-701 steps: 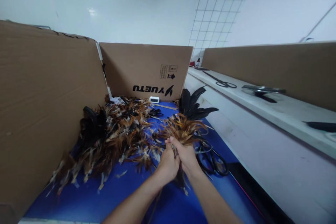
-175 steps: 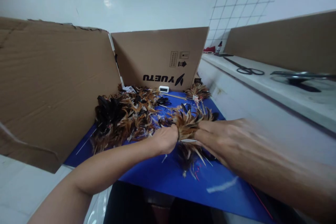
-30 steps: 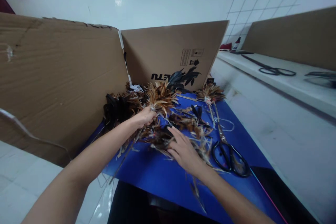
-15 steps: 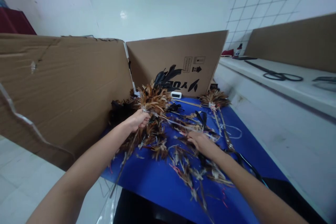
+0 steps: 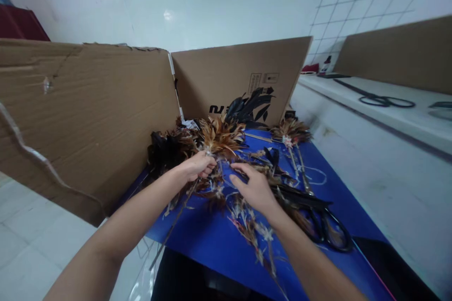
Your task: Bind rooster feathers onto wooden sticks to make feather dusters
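Note:
My left hand (image 5: 199, 165) is closed round the neck of a feather duster (image 5: 221, 137), whose brown and black feathers fan out above the fist. Its thin stick (image 5: 173, 233) slants down toward the near table edge. My right hand (image 5: 254, 189) hovers just right of the fist, thumb and forefinger apart, with nothing visible gripped. Beside my right forearm lie black-handled scissors (image 5: 326, 228) on the blue table top (image 5: 201, 240). Loose brown feathers (image 5: 252, 230) are scattered below and around both hands.
Cardboard panels (image 5: 116, 103) wall the table at the left and back. Another bundle of feathers on sticks (image 5: 291, 130) lies at the back right. On a white ledge (image 5: 388, 99) at right rests a second pair of scissors (image 5: 379, 99). Dark feathers (image 5: 164, 150) pile at the left.
The duster and my left hand have shifted slightly right. My right hand has come closer to it and opened. The clear strip stretched between the hands no longer shows taut. The scissors show more fully.

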Demonstrator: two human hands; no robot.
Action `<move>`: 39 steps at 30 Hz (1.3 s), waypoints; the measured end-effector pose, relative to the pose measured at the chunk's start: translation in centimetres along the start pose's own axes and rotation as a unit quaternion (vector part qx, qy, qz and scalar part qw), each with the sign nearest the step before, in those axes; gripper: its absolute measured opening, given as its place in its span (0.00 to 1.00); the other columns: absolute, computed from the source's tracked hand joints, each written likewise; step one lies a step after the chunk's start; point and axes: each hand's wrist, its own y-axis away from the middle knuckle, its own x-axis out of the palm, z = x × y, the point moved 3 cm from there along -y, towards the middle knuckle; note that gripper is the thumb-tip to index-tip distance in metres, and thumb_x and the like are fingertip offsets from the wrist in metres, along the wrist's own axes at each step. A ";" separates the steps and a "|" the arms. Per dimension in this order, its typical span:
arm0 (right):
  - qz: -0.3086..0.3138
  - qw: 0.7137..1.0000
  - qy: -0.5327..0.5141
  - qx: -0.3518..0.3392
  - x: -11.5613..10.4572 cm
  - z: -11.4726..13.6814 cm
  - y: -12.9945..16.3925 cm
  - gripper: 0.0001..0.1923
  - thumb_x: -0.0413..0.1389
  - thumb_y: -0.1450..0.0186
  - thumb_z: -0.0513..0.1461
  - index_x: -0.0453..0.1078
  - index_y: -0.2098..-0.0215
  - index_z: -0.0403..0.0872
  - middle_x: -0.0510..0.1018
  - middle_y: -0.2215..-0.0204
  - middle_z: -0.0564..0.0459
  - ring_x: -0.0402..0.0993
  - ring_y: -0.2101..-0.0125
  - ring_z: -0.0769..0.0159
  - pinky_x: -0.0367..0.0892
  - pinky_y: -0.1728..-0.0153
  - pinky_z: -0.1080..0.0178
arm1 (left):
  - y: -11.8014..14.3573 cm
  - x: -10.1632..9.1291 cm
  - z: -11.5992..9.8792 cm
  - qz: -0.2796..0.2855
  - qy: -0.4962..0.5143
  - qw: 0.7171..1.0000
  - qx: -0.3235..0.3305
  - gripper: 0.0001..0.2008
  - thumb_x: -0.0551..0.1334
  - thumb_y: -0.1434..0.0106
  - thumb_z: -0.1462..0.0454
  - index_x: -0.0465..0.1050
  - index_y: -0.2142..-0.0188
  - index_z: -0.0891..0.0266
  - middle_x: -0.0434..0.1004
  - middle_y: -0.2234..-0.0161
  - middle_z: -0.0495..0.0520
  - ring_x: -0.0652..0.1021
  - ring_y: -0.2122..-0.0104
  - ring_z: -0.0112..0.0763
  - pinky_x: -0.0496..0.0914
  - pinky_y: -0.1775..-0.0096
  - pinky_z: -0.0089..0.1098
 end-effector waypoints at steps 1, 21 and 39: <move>0.008 0.999 -0.038 0.026 1.3 -0.2 -0.4 0.13 0.55 0.44 0.40 0.71 0.60 0.48 0.77 0.60 0.49 0.72 0.59 0.59 0.64 0.55 0.57 | 0.1 0.4 0.1 0.006 -0.003 1.000 -0.001 0.12 0.55 0.51 0.71 0.48 0.79 0.60 0.47 0.85 0.39 0.49 0.88 0.14 0.40 0.85 0.21; -0.026 0.998 0.042 -0.037 3.3 -0.9 2.1 0.14 0.45 0.34 0.39 0.73 0.65 0.46 0.77 0.77 0.53 0.72 0.76 0.67 0.61 0.71 0.67 | -1.0 2.7 2.9 -0.035 -0.149 0.988 0.025 0.05 0.52 0.47 0.70 0.57 0.77 0.62 0.51 0.87 0.41 0.54 0.88 0.18 0.48 0.85 0.22; 0.002 0.991 0.134 -0.009 3.4 -2.8 2.4 0.15 0.42 0.33 0.38 0.71 0.65 0.45 0.77 0.74 0.51 0.74 0.71 0.66 0.60 0.67 0.68 | -2.7 4.5 4.3 -0.121 -0.498 0.854 0.093 0.16 0.54 0.43 0.69 0.62 0.54 0.72 0.75 0.61 0.70 0.76 0.59 0.46 0.68 0.60 0.36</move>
